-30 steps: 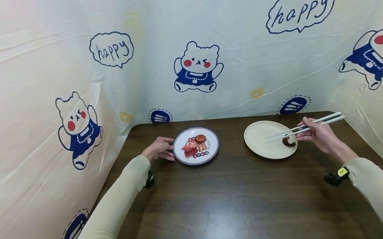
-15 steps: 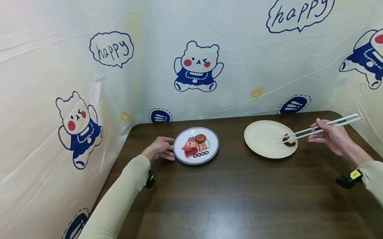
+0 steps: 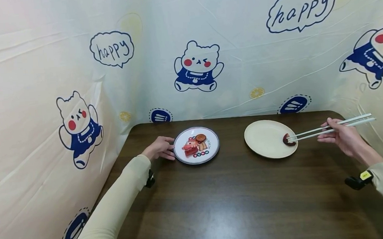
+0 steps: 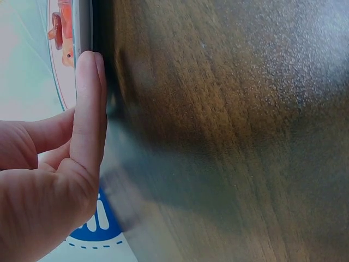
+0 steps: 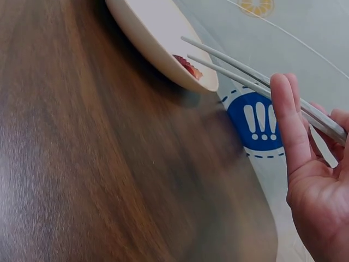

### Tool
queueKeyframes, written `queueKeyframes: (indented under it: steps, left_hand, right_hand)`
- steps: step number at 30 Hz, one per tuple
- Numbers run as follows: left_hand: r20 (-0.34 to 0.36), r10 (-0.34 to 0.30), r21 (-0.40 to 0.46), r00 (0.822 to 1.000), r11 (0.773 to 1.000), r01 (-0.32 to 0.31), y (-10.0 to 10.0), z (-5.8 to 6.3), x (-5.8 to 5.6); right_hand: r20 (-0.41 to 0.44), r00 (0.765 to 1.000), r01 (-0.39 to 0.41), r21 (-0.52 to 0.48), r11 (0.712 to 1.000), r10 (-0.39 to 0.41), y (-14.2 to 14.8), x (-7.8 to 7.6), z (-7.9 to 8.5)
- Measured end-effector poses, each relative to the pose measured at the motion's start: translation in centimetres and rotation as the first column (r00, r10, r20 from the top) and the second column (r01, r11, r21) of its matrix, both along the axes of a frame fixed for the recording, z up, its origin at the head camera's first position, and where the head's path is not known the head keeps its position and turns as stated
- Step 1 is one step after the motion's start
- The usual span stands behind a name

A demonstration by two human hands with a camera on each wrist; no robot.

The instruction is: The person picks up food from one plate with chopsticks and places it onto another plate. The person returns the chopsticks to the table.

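Note:
In the head view, my left hand [image 3: 161, 148] touches the left rim of a white, blue-rimmed plate [image 3: 178, 147]. Its fingers [image 4: 89, 103] lie straight along the rim in the left wrist view. Several red, brown and beige food pieces [image 3: 193, 146] sit on that plate. My right hand [image 3: 341, 137] grips a pair of pale chopsticks [image 3: 333, 127], pointing left over a cream plate [image 3: 263, 140]. A dark red curled food piece [image 3: 289, 139] lies near that plate's right edge, with the chopstick tips over it. Whether they touch it I cannot tell.
Both plates stand toward the far edge of a dark brown wooden table [image 3: 210, 199]. A patterned cloth curtain [image 3: 234, 57] surrounds its back and sides. Each forearm wears a small black wrist camera, such as the right wrist camera [image 3: 357, 182].
My right hand has moved right and slightly down, drawing the chopstick tips from the cream plate's middle to the dark red piece. The left hand stays at its rim.

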State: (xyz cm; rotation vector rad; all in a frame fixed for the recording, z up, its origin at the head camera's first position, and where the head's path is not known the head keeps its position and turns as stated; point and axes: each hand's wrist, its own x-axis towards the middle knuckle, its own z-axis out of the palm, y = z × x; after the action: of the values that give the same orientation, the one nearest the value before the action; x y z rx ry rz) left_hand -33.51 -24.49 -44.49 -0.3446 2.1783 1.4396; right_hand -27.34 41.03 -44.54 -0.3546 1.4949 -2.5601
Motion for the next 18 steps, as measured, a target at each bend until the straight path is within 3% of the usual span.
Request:
queueKeyframes:
  steps: [18]
  left_hand:
    - [0.019, 0.001, -0.001, 1.000, 1.000, -0.001, 0.05, 0.21, -0.04]
  right_hand:
    - [-0.038, 0.999, 0.015, 0.027, 1.000, -0.014, -0.26, -0.29, 0.40]
